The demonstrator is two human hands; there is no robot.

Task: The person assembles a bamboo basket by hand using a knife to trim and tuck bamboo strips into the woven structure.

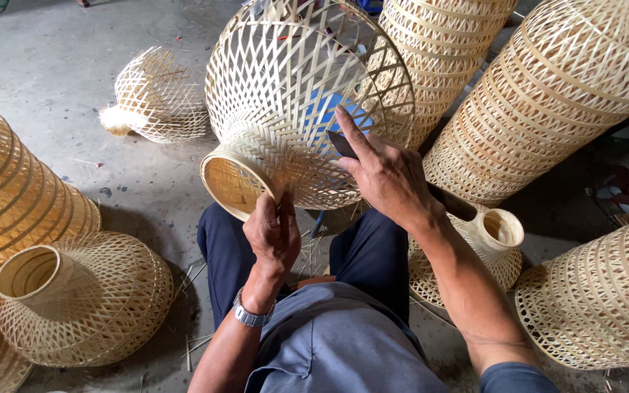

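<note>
Woven bamboo basket (pixel 285 109) lies tilted, neck ring toward the lap, long axis running away. Left hand (pixel 274 229) pinches strips at the ring; right hand (pixel 384 175) clamps a dark blade (pixel 342 144) against the weave. No labels visible.

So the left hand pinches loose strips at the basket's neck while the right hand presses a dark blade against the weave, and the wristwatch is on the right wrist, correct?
Not quite. The head view shows the wristwatch on the left wrist. The rest holds: the left hand pinches strips at the woven bamboo basket neck, and the right hand presses a dark blade against the weave.
</note>
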